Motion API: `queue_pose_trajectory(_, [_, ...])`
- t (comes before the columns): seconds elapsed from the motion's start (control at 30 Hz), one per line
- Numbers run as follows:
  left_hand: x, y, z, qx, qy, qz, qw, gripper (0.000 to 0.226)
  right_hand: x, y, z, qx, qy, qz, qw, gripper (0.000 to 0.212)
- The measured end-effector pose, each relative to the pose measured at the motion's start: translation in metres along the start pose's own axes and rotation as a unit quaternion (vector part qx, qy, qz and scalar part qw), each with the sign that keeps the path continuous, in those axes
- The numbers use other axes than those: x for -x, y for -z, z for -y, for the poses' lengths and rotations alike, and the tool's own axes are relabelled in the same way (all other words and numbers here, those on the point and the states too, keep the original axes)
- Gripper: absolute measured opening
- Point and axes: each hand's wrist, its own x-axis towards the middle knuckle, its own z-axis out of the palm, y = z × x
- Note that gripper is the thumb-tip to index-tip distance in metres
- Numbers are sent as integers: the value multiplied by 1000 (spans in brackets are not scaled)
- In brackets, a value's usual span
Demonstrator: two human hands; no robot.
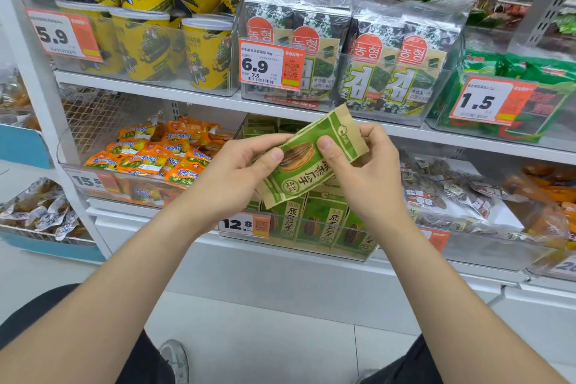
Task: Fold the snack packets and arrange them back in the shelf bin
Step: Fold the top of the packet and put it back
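Both of your hands are raised in front of the lower shelf, gripping one green and tan snack packet between them. Your left hand comes in from the lower left with the forearm angled up and to the right; its thumb presses flat on the packet's printed face near the sunflower-seed picture, and the remaining fingers curl behind the paper, out of sight. Your right hand reaches up from the lower right, wrist bent slightly inward, thumb laid on the front of the packet just beside the left thumb, with the fingers wrapped around the packet's right edge. The packet sits tilted, its tan top corner pointing up and right toward the shelf edge, its lower end dipping down and left.

Directly behind and below the packet is the clear shelf bin, holding a row of matching green packets standing upright. The held packet is above the bin and apart from those inside. A price tag reading 12.8 is clipped to the bin's front left. To the left, orange packets fill a neighbouring bin. Seaweed packs stand on the shelf above.
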Motion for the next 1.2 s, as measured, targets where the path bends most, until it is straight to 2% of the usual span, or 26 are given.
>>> queue_pose_trajectory(0.07, [-2, 6, 2, 23, -6, -2, 1000, 35, -2, 5, 4, -41, 14, 36, 998, 36])
queue_pose_trajectory(0.17, [-1, 14, 0, 68, -18, -7, 997, 33, 3, 3, 11, -84, -2, 133, 988, 55])
queue_pose_trajectory(0.23, [-1, 24, 3, 48, -10, -30, 998, 31, 6, -4, 10, -74, -15, 123, 990, 63])
queue_pose_trajectory(0.3, [-2, 38, 12, -45, 18, -97, 994, 25, 7, -11, 8, -43, -7, 82, 996, 61])
queue_pose_trajectory(0.37, [-3, 54, 24, -194, 37, -153, 968, 15, 6, -15, 6, -3, 15, 54, 998, 56])
queue_pose_trajectory(0.4, [-3, 60, 27, -259, 44, -154, 953, 8, 6, -17, 5, 10, 26, 47, 998, 53])
queue_pose_trajectory(0.47, [-1, 68, 33, -327, 57, -109, 937, 9, 5, -21, 6, 19, 49, 38, 998, 51])
queue_pose_trajectory(0.57, [1, 75, 47, -373, 67, -20, 925, 14, 2, -29, 9, 16, 66, 56, 996, 53])
queue_pose_trajectory(0.67, [-2, 78, 61, -389, 65, -10, 919, 8, -1, -34, 10, 30, 81, 77, 993, 56])
queue_pose_trajectory(0.7, [-4, 80, 63, -397, 69, -10, 915, 12, -1, -35, 10, 32, 88, 81, 992, 57])
queue_pose_trajectory(0.8, [-11, 82, 65, -416, 87, 30, 905, 44, 0, -38, 9, 54, 119, 97, 987, 56])
queue_pose_trajectory(0.87, [-15, 83, 65, -421, 96, 39, 901, 69, 0, -43, 8, 106, 154, 113, 976, 56])
queue_pose_trajectory(0.97, [-19, 87, 66, -416, 126, 52, 899, 82, -4, -53, 4, 164, 191, 159, 954, 54])
queue_pose_trajectory(1.07, [-20, 88, 68, -433, 135, 79, 888, 91, -8, -69, -3, 289, 216, 227, 905, 29])
queue_pose_trajectory(1.13, [-21, 85, 72, -450, 121, 71, 882, 78, -12, -81, -8, 359, 235, 235, 872, 16])
queue_pose_trajectory(1.2, [-22, 83, 76, -456, 91, 45, 884, 54, -17, -89, -11, 368, 259, 226, 864, 19])
